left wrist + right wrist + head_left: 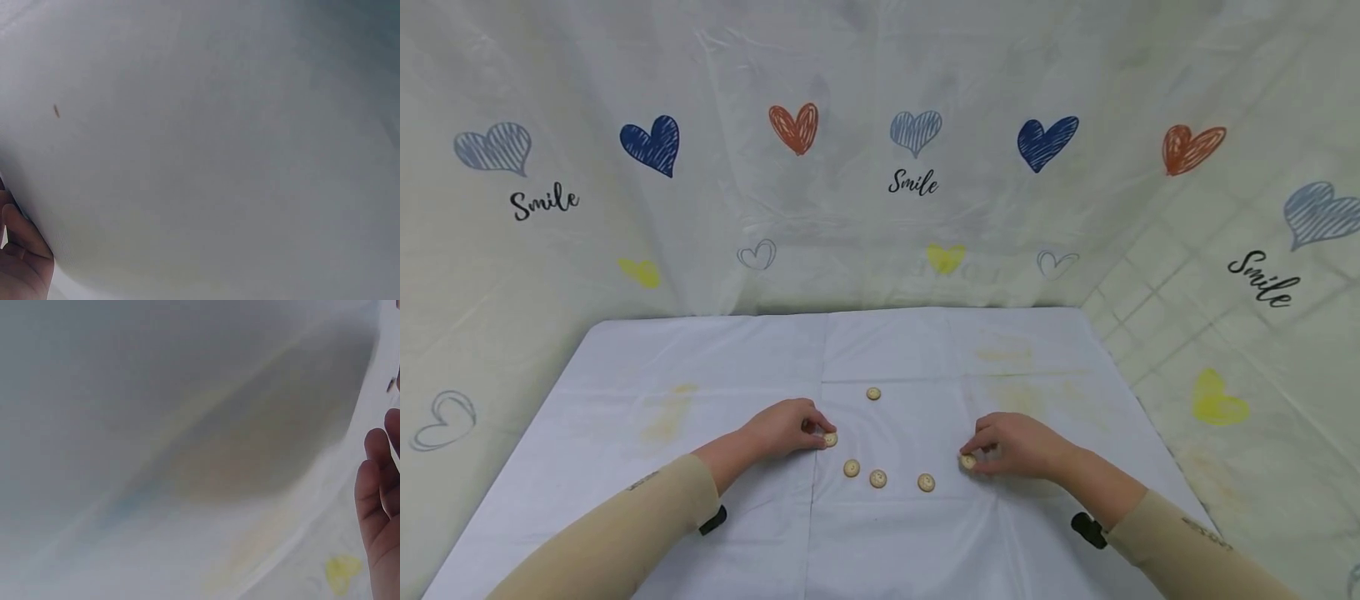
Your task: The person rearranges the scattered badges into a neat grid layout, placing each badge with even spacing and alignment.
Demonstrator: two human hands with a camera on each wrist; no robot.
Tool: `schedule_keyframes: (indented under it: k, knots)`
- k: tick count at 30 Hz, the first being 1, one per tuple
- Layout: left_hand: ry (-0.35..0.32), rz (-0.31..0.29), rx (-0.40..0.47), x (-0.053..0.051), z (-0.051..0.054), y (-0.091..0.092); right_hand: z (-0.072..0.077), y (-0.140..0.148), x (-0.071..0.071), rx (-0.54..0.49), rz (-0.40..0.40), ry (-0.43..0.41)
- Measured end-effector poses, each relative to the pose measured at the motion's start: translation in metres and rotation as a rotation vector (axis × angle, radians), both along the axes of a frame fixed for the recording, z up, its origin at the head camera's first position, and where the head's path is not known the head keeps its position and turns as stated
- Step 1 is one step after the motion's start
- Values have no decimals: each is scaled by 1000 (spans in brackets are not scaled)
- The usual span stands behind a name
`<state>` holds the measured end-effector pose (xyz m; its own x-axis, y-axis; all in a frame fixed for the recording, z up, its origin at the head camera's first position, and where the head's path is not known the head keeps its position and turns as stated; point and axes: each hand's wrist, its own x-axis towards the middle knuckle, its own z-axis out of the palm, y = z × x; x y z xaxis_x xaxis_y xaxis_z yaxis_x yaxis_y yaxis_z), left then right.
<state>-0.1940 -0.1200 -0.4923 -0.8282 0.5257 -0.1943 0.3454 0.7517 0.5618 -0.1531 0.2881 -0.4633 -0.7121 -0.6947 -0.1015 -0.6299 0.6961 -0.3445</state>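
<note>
The desk [760, 542] is covered with a white cloth [565, 475], on which creases and faint yellow patches [666, 421] are seen. The desk is bounded at the rear and both sides by pale, wrinkled sheeting [857, 50]. The sheeting is printed with blue, red and yellow hearts [652, 146], outlined hearts [756, 255] and "Smile" lettering [913, 182]. At the right, a diagonal grid [1150, 287] is visible. The surfaces are softly lit.

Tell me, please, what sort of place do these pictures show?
It looks like a tabletop work area, probably indoors and set up for handwork: a white-covered table, a heart-printed backdrop hanging close behind and beside it, and round, button-like pieces on the tabletop.
</note>
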Motion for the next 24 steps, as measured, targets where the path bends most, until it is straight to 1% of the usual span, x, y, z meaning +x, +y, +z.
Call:
schedule_keyframes:
  k: [5, 9, 15, 20, 24]
  knots:
    - [-1, 3, 2, -1, -2, -1, 3, -6, -12, -14, 13, 21]
    - [0, 5, 4, -1, -3, -2, 5, -17, -25, -12, 5, 30]
    - [13, 2, -6, -1, -1, -3, 6, -43, -50, 42, -49, -14]
    - [21, -13, 2, -1, 1, -2, 4, -62, -70, 55, -92, -44]
    - [22, -13, -2, -1, 1, -1, 1, -73, -87, 63, -139, -67]
